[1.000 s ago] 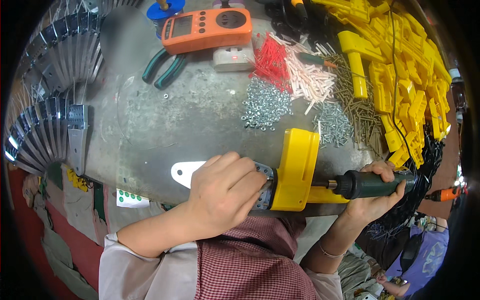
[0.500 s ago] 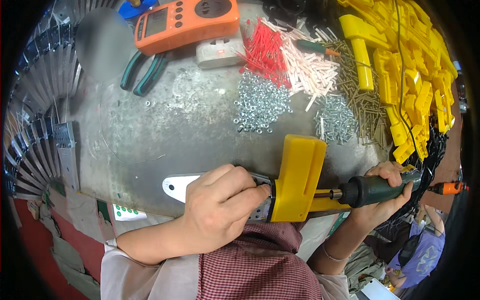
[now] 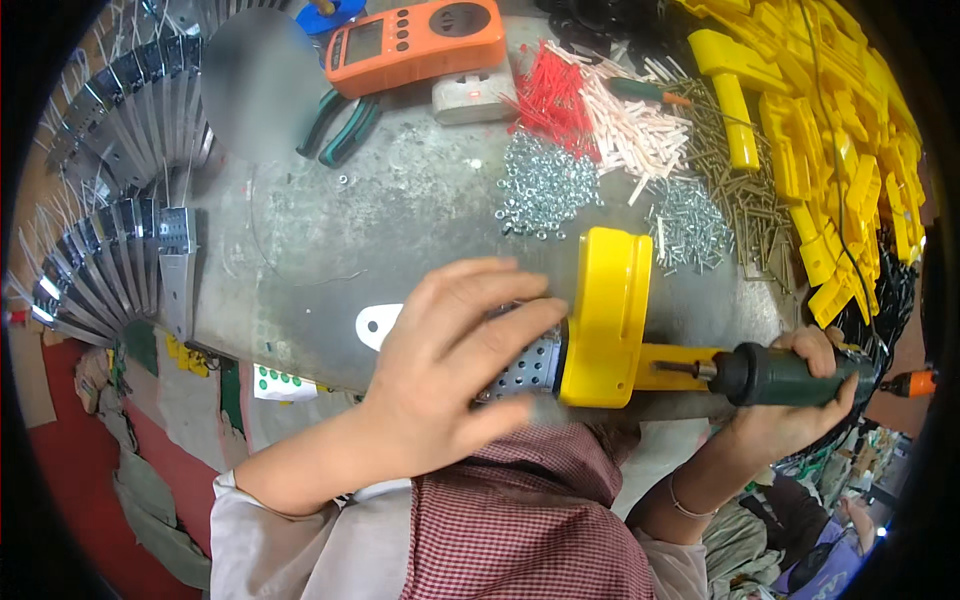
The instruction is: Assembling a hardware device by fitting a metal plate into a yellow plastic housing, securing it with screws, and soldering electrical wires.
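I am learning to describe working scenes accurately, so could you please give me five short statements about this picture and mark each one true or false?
1. The right hand grips a dark green driver. True.
2. The left hand holds the pliers. False: it is at the perforated metal piece, and the pliers lie apart, near the orange meter.
3. The heap of yellow parts is at the upper left of the picture. False: it is at the upper right.
4. The orange meter is to the left of the red pieces. True.
5. The silver nuts are inside a box. False: they lie loose in a pile.
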The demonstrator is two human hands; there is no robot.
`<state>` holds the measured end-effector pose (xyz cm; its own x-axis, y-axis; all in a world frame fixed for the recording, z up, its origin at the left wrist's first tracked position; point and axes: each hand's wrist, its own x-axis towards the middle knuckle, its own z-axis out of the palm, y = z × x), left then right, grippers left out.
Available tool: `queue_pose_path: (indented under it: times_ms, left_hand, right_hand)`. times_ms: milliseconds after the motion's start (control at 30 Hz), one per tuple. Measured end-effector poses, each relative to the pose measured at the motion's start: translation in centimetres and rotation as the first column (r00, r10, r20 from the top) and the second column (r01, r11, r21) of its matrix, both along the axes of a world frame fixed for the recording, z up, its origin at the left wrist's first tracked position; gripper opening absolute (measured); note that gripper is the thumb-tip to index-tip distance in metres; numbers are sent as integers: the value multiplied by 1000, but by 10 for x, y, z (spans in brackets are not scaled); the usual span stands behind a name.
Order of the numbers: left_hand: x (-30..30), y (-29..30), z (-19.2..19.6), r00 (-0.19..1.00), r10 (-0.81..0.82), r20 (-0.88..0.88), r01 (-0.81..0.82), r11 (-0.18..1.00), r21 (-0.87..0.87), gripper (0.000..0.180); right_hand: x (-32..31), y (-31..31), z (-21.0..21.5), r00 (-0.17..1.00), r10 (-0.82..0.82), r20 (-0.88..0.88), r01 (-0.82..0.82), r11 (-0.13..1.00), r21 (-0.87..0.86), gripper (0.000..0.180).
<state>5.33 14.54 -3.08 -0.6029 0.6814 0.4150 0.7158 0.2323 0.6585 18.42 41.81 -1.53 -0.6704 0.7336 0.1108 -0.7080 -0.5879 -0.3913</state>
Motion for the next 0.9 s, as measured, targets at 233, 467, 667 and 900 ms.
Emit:
queue_pose_path:
  times_ms: [233,467,667,900]
  left_hand:
    - [5,5,-8,996,-93,2,92,980,-177,61]
    - [5,3,-6,997,-76,-22,71,984,-165,61]
    - [-31,-1,9,987,71,142,-46,984,-172,44]
    - [-69,21,4,819,-228,-526,-97,849,-519,11]
  right_hand:
    - [18,-17,-13,1000,24,-5,-24,999,-33,35]
    - [8,-27,-17,995,30,-100,-38,996,-78,31]
    - [20,-25,-18,998,-61,33,59,996,63,37]
    - [25,-24,-22,996,-78,42,74,993,96,38]
